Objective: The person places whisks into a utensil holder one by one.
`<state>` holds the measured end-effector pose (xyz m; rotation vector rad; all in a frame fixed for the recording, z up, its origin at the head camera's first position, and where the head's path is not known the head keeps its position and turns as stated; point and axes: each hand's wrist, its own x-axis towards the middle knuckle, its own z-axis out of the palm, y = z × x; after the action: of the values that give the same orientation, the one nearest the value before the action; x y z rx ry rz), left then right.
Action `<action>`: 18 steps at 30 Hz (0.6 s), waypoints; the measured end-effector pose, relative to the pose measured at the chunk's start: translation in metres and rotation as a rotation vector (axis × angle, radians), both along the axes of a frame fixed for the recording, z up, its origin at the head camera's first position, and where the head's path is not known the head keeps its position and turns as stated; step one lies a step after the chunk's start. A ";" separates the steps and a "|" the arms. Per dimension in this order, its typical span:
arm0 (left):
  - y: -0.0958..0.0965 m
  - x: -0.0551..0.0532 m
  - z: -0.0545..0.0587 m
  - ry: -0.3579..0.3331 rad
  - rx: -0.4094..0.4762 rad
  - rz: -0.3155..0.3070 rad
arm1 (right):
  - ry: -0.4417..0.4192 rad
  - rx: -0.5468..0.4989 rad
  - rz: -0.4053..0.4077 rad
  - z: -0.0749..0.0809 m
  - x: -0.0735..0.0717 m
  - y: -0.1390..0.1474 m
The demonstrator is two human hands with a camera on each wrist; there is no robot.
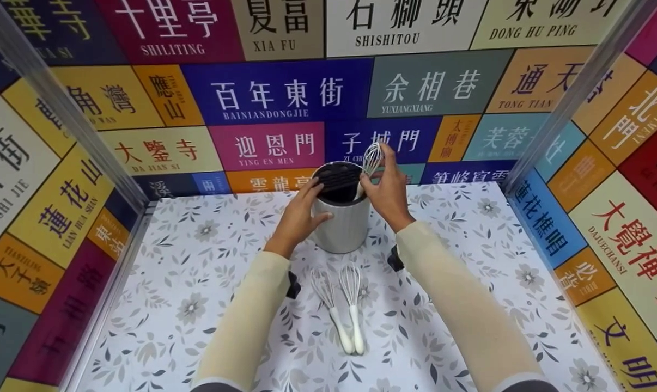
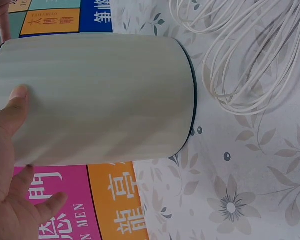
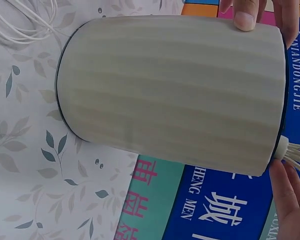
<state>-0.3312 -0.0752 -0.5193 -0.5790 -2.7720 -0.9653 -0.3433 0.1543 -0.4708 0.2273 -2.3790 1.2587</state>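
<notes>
A light grey, ribbed utensil holder point(image 1: 339, 228) with a black inside stands upright at the back of the table. My left hand point(image 1: 297, 215) grips its rim from the left, the thumb point(image 2: 17, 102) lying against the outer wall. At the right side of the rim, my right hand point(image 1: 385, 190) holds a small white whisk point(image 1: 372, 158), wires up, its handle end dipping inside the holder. The lower handle is hidden by the wall. Nearer to me, two more white whisks, a left one point(image 1: 333, 310) and a right one point(image 1: 352, 307), lie side by side.
The table point(image 1: 198, 305) has a white cover printed with grey leaves and flowers. Colourful sign-patterned panels point(image 1: 285, 92) close it in at the back and both sides, with clear corner strips point(image 1: 557, 109) between them.
</notes>
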 end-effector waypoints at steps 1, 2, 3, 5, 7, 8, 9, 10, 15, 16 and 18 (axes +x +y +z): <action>0.000 0.000 0.000 -0.005 -0.002 0.001 | -0.004 0.001 -0.002 -0.001 0.000 0.000; 0.000 0.000 0.000 -0.009 -0.003 0.002 | -0.003 0.002 -0.005 -0.002 0.001 0.000; 0.000 0.000 0.000 -0.013 -0.001 0.001 | 0.001 0.000 -0.006 -0.003 0.001 0.000; 0.001 0.000 0.000 -0.018 0.000 0.001 | 0.010 -0.001 -0.008 -0.006 0.001 -0.001; 0.001 0.000 0.000 -0.015 0.003 -0.002 | 0.026 -0.004 -0.006 -0.007 0.001 -0.001; 0.001 0.000 0.001 -0.014 0.004 -0.003 | 0.032 -0.005 -0.008 -0.008 0.001 -0.002; 0.001 0.000 0.001 -0.014 0.003 -0.002 | 0.037 -0.004 -0.010 -0.008 0.001 -0.002; 0.001 0.000 0.001 -0.015 0.000 -0.002 | 0.040 -0.003 -0.012 -0.009 0.001 -0.002; 0.000 0.000 0.000 -0.002 -0.016 -0.002 | 0.054 0.035 -0.033 -0.010 0.002 -0.004; 0.000 0.000 0.000 0.003 -0.017 -0.004 | 0.057 0.046 -0.038 -0.010 0.002 -0.004; 0.000 0.000 0.000 0.014 -0.016 -0.006 | 0.067 0.069 -0.049 -0.011 0.003 -0.005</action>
<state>-0.3314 -0.0750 -0.5189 -0.5944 -2.7699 -0.9382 -0.3405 0.1496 -0.4815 0.2268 -2.3589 1.1300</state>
